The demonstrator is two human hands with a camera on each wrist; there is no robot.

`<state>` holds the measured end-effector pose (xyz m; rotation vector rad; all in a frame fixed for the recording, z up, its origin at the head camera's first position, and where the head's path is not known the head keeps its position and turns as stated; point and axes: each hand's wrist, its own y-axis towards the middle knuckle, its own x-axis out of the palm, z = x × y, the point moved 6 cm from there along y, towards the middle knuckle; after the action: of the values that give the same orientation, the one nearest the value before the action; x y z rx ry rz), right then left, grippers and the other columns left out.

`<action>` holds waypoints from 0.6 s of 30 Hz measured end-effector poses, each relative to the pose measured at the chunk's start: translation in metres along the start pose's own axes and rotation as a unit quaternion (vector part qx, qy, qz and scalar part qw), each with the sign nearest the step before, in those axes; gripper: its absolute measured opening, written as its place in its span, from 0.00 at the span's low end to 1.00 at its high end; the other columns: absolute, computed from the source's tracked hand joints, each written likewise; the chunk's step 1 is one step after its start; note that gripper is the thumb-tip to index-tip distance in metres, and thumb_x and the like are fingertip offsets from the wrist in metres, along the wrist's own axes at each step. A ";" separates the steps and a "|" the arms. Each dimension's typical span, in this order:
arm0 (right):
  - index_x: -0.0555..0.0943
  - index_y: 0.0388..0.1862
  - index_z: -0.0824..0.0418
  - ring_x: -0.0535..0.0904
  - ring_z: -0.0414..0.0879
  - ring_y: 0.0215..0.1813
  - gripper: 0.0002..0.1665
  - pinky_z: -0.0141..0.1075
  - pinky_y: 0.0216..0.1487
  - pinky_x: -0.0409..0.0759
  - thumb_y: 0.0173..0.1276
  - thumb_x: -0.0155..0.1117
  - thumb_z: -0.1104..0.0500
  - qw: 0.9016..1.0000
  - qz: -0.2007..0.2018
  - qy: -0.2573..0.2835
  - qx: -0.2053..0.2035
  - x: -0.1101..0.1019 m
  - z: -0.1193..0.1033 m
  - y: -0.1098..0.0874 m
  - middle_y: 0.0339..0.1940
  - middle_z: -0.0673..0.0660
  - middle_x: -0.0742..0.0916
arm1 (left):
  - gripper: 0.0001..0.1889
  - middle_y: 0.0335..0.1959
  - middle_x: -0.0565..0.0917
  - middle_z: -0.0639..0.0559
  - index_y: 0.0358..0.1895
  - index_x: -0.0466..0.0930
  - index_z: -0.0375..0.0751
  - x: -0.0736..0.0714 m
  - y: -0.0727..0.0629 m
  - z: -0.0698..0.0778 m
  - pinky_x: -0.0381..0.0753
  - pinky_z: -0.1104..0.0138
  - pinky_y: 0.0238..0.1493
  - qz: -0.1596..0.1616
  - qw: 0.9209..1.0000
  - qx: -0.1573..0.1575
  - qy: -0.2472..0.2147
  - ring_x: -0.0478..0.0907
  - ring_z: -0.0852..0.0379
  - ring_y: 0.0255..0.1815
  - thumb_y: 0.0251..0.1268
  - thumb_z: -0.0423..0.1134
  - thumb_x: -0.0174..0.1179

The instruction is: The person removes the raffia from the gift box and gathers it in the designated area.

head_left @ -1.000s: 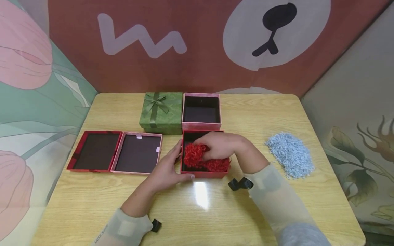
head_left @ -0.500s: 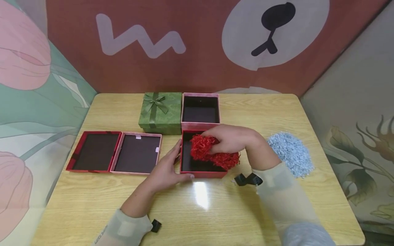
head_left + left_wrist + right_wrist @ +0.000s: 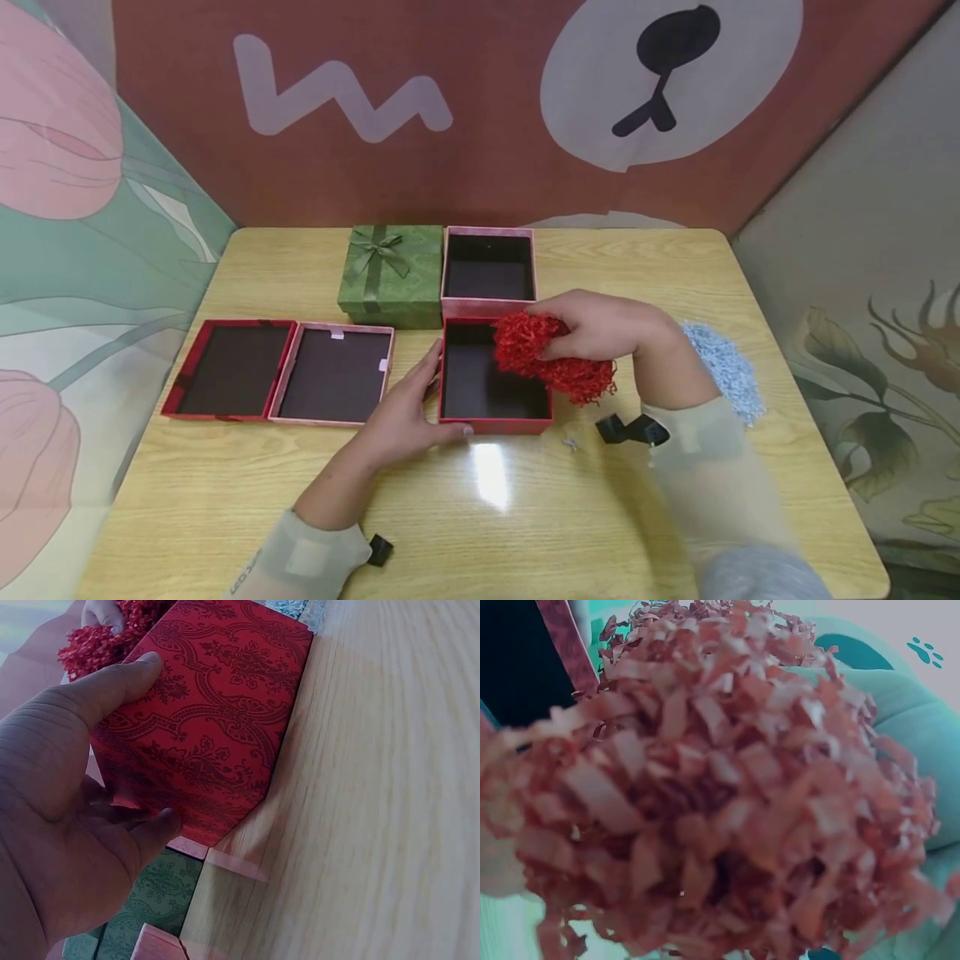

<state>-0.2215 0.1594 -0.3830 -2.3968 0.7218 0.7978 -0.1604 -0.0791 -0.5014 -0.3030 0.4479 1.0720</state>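
My left hand (image 3: 405, 425) holds a near corner of an open red gift box (image 3: 498, 427). Its thumb lies along the front wall and its other fingers are at the left side. Patterned red paper (image 3: 225, 712) covers the box in the left wrist view. My right hand (image 3: 603, 325) grips a bundle of red shredded paper (image 3: 532, 342) above the box's right edge. This shredded paper (image 3: 705, 795) fills most of the right wrist view and hides much of that hand. The box's dark inside shows no shreds.
Behind the red box stand an open pink box (image 3: 491, 306) and a closed green gift box (image 3: 412, 287) with a bow. Two upturned lids, red (image 3: 232, 375) and pink (image 3: 337, 375), lie left. Light blue shredded paper (image 3: 727, 375) is piled right, partly behind the right arm.
My right hand has lifted the red shredded paper out of the box, moving right and slightly away. The left hand and the box have stayed in place.
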 end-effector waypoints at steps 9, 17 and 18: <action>0.81 0.62 0.53 0.86 0.51 0.45 0.22 0.45 0.47 0.88 0.70 0.69 0.63 0.995 0.010 0.087 0.047 -0.010 0.030 -0.014 0.46 0.53 0.88 | 0.69 0.83 0.57 0.51 0.86 0.41 0.56 0.000 0.000 -0.001 0.69 0.58 0.74 -0.003 1.000 -0.002 -0.005 0.60 0.51 0.80 0.46 0.50 0.85; 0.80 0.62 0.54 0.85 0.52 0.45 0.22 0.44 0.47 0.87 0.70 0.70 0.59 0.992 0.036 0.079 0.089 -0.021 0.062 -0.024 0.46 0.56 0.87 | 0.69 0.84 0.56 0.51 0.86 0.41 0.57 0.001 0.000 0.000 0.69 0.58 0.74 -0.004 1.000 -0.002 -0.008 0.61 0.51 0.80 0.46 0.51 0.85; 0.80 0.62 0.55 0.85 0.52 0.45 0.22 0.44 0.48 0.87 0.70 0.70 0.60 0.992 0.040 0.077 0.094 -0.023 0.067 -0.025 0.46 0.56 0.87 | 0.69 0.84 0.56 0.52 0.86 0.41 0.57 0.001 0.000 0.000 0.69 0.58 0.74 -0.005 1.000 -0.002 -0.009 0.61 0.51 0.80 0.46 0.51 0.85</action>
<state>-0.2469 0.2255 -0.4074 -2.2883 0.9170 0.5531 -0.1603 -0.0786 -0.5021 -0.2996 0.4281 1.0653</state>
